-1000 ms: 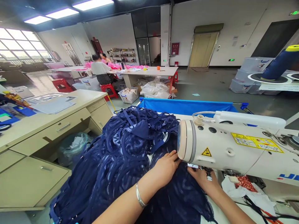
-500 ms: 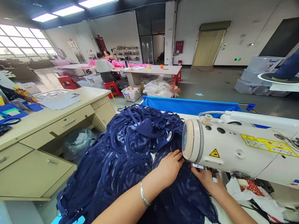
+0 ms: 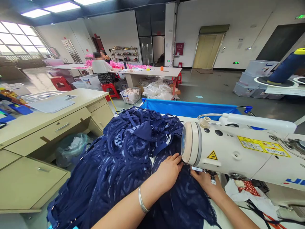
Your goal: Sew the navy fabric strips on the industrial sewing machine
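Note:
A big heap of dark blue lace fabric (image 3: 124,159) with straps lies across the sewing table in front of me. My left hand (image 3: 168,171), a silver bangle on its wrist, presses flat on the fabric just left of the white sewing machine (image 3: 238,152). My right hand (image 3: 206,183) rests on the fabric under the machine's head, beside the needle area, fingers partly hidden by the machine. Both hands hold the cloth down against the table.
A beige desk with drawers (image 3: 47,127) stands to my left, a bagged bin (image 3: 71,149) under it. A blue fabric bin (image 3: 190,108) sits behind the machine. A navy thread cone (image 3: 286,68) stands at right. Farther back, people sit at a long white table (image 3: 147,73).
Only my head shifted a little, so the view swayed right and back. Both hands stay on the blue fabric by the machine's head.

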